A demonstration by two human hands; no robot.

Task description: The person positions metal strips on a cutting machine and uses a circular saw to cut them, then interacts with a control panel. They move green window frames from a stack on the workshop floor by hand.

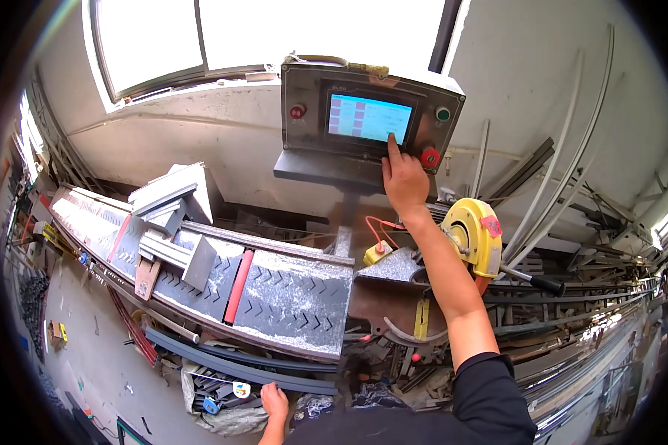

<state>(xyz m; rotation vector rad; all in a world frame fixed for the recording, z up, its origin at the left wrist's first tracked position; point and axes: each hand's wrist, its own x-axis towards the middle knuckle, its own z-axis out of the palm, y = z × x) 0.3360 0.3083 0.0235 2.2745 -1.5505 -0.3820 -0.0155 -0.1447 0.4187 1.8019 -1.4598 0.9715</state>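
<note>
While our left hand hangs half-curled, grip unclear, our empty, pointing right hand touches the touchscreen, apparent data entry needing precision next.

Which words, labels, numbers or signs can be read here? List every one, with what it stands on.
No text is clear enough to quote.
Blue-lit screen by the right hand: rows of text, too small to read.
Control box: marking above the screen, too small.
Red button: pale mark, too small.
Pink sticker on the yellow guard: marks, too blurred.
</note>
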